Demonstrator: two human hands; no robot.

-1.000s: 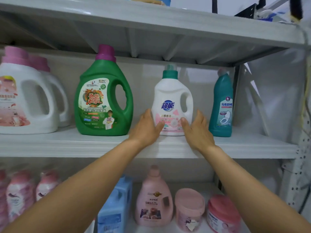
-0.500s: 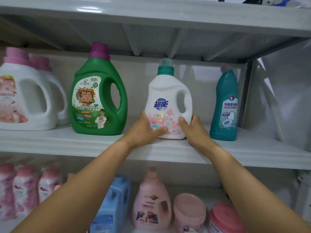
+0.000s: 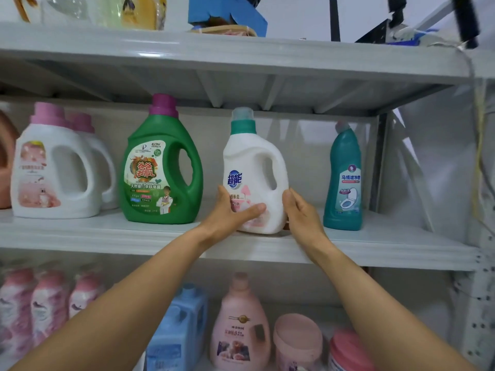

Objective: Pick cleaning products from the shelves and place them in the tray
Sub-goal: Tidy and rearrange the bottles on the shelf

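**Views:** one, head-worn, wide-angle.
**Position:** set before shelving, close; middle shelf [image 3: 107,236] reached by outstretched arms.
**Direction:** faced forward, about level with middle shelf. Underside of upper shelf [image 3: 241,76] seen from below; pink bottle [image 3: 239,325] on lower tier seen from above.
**Centre of frame:** white detergent bottle [image 3: 257,167], flanked by left hand [image 3: 227,212] and right hand [image 3: 302,212].
**Forearms:** entered from bottom edge.
**Distortion:** shelf lines bent toward right border.
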